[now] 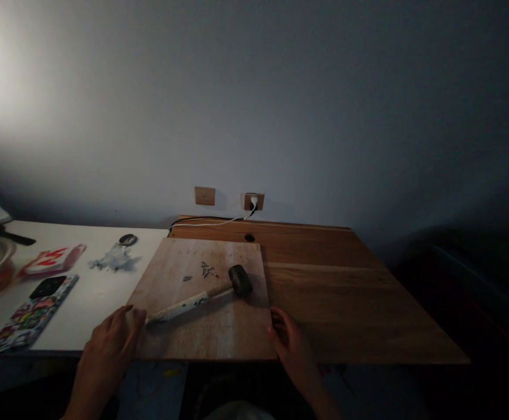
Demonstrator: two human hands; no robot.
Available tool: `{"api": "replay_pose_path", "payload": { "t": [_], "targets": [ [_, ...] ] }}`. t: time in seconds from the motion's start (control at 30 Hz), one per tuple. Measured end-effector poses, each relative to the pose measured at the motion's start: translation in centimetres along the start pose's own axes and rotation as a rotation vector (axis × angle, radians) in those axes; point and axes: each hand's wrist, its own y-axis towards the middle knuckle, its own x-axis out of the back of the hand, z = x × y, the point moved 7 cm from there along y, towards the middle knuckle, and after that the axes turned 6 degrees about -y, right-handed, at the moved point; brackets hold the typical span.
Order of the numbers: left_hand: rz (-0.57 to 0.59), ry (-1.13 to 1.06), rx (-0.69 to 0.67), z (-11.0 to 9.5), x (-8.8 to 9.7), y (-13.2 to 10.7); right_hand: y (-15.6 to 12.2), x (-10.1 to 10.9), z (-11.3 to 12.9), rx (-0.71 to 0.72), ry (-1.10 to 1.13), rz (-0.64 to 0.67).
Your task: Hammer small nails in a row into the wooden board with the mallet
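So there's a flat wooden board (232, 335) on the wooden tabletop (346, 303), with 1 rubber mallet (202, 297) lying diagonally on it, black head to the right. Small metal fasteners (209, 270) sit loose near the head (nails or screws, too tiny to tell). Left hand (108, 341)'s at the board's left edge, fingers bent; right hand (292, 338)'s curled at the right edge. Can't tell if those 2 are actually pinching it.

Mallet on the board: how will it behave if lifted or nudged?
The mallet is probably head-heavy: its thick dark head looks much bulkier than the slim handle. That long, straight handle looks stiff, so little flex is likely. The head's rounded side suggests it may roll or pivot when nudged, perhaps disturbing the small metal pieces beside it.
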Motion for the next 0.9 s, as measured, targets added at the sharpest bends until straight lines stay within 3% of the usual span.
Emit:
{"api": "replay_pose_path", "payload": {
  "t": [0.1, 0.2, 0.37, 0.47, 0.6, 0.77, 0.9],
  "targets": [
    [0.089, 0.13, -0.096, -0.8, -0.8, 0.1, -0.2, -0.3, 0.6, -0.001, -0.018, 0.022],
    [0.13, 0.195, -0.087, -1.2, -0.7, 0.6, -0.3, -0.4, 0.8, -0.001, -0.023, 0.042],
    [0.211, 0.071, -0.027, -2.1, -0.6, 1.0, 0.3, 1.1, -0.2, -0.021, -0.069, -0.005],
    [0.234, -0.077, 0.073, -4.1, -1.0, 1.4, 0.9, 3.4, -1.6, -0.057, -0.105, -0.055],
    [0.3, -0.268, 0.229, -7.7, -1.8, 1.9, 0.8, 8.0, -4.6, -0.133, -0.178, -0.162],
    [0.501, -0.747, 0.172, -12.4, -2.7, 0.4, -1.3, 14.0, -8.7, -0.205, -0.229, -0.304],
    [0.522, -0.859, 0.132, -13.8, -3.7, -0.9, -3.3, 17.1, -10.7, -0.281, -0.231, -0.368]
  ]
}}
